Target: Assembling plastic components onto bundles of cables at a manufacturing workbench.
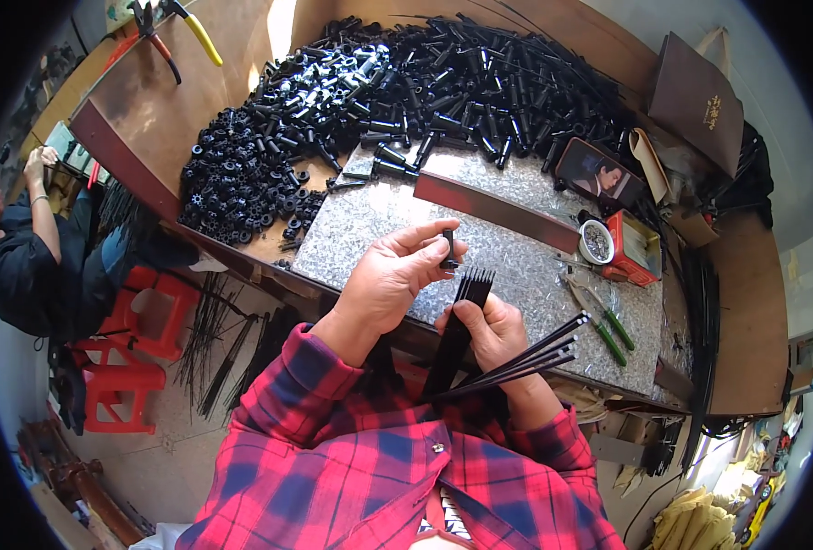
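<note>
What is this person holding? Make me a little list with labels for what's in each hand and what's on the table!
left hand: pinches a small black plastic cap in its fingers
right hand: grips a bundle of thin black rods, ends fanned upward
table top: speckled grey stone slab
behind the slab: big heap of black plastic tubes and round pieces
right of the hands: green-handled pliers, red box
nearby: another person's arm, red plastic stools
</note>
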`<state>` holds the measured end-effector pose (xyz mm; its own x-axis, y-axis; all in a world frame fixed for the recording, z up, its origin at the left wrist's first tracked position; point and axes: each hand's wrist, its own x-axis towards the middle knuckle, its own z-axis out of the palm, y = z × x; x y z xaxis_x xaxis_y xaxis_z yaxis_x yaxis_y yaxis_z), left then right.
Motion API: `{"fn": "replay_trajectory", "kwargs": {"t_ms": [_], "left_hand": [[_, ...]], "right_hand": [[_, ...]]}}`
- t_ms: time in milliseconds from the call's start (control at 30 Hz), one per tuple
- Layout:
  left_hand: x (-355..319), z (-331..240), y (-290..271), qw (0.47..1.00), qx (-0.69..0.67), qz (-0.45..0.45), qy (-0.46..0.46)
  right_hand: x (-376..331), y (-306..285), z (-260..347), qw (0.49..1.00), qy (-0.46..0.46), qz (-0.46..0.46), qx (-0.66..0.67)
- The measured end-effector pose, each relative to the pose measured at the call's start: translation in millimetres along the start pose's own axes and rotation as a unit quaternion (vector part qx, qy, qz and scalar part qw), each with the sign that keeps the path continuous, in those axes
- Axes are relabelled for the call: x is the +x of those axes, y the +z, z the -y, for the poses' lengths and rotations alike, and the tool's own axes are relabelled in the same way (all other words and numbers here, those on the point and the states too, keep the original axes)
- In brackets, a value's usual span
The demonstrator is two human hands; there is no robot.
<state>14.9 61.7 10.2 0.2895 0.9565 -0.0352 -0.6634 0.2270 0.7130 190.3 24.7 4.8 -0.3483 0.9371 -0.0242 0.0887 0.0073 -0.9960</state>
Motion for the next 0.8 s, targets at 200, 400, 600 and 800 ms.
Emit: {"fn": "replay_trajectory", "kwargs": {"t_ms": [200, 400, 600, 800], "left_hand": [[-0.1, -0.2, 0.9, 1.000, -0.024, 0.013, -0.001], [-0.1, 1.9, 1.9, 1.000, -0.009, 0.002, 0.010], [0.7, 3.3, 3.1, 1.000, -0.016, 0.013, 0.005], [1.9, 4.7, 1.3, 1.000, 0.003, 0.014, 0.018]], "right_hand": [[-0.4, 2.6, 3.6, 1.000, -0.005, -0.001, -0.017], [0.5, 1.6, 2.4, 0.999, -0.012, 0.001, -0.044], [1.0, 2.8, 0.7, 0.999, -0.016, -0.005, -0.037], [1.4, 2.6, -1.1, 0.999, -0.014, -0.004, -0.031]]}}
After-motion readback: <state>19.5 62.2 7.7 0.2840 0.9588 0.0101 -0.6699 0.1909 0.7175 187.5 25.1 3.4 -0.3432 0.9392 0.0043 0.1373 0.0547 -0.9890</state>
